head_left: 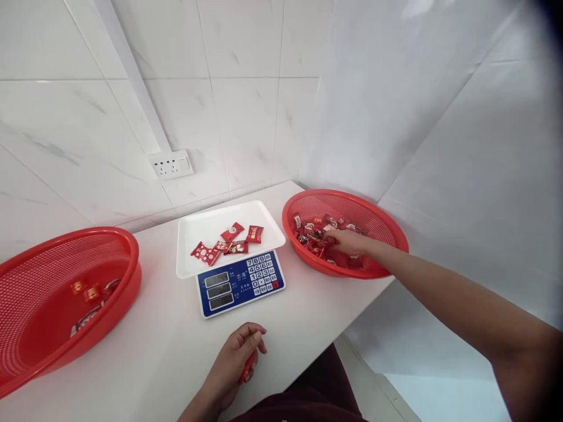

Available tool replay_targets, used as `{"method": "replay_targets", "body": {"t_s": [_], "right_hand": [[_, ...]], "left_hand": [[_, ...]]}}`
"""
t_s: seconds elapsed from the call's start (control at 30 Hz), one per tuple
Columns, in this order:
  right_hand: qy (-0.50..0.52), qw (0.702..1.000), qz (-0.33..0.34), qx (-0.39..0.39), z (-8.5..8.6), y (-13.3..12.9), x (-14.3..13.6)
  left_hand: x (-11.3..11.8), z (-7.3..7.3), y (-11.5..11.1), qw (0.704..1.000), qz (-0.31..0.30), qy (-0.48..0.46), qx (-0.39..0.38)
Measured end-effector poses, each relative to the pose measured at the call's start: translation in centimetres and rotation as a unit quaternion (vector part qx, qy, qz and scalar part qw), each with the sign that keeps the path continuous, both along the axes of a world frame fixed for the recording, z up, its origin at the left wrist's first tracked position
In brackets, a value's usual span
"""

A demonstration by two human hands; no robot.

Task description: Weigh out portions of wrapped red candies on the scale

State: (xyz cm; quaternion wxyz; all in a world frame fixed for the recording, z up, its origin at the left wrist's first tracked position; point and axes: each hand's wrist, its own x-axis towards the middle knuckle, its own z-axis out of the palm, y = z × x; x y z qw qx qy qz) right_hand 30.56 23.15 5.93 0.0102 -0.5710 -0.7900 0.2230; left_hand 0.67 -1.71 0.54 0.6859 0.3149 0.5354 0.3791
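Head | left fingers curled round packet | right hand stretched into basket, grip unclear

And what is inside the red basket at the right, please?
Mostly red wrapped packets lie in the right basket, with the right hand among them. What lies beneath the hand and upper packets cannot be seen.

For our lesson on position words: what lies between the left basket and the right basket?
In the head view, the scale lies between the left basket and the right basket, with wrapped candies on its white tray.
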Motion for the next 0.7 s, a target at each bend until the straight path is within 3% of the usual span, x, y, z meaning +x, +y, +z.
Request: {"method": "replay_targets", "body": {"t_s": [0.07, 0.2, 0.33, 0.47, 0.7], "right_hand": [[0.019, 0.999, -0.033, -0.006, 1.0, 0.5, 0.4], [0.169, 0.978, -0.109, -0.062, 2.4, 0.8, 0.9], [0.249, 0.953, -0.127, -0.119, 3.0, 0.6, 0.8], [0.251, 0.952, -0.116, -0.135, 4.1, -0.2, 0.1], [0.165, 0.979, -0.106, -0.05, 5.3, 0.1, -0.2]], "left_hand": [[-0.1, -0.1, 0.0, 1.0, 0.002, -0.002, -0.003], [-0.2, -0.1, 0.1, 1.0, -0.014, -0.015, -0.007], [-0.2, 0.0, 0.1, 1.0, -0.016, -0.012, -0.008], [-0.3, -0.1, 0.1, 1.0, -0.019, -0.011, -0.015], [-0.4, -0.6, 0.1, 0.999, -0.039, -0.024, -0.009]]}}
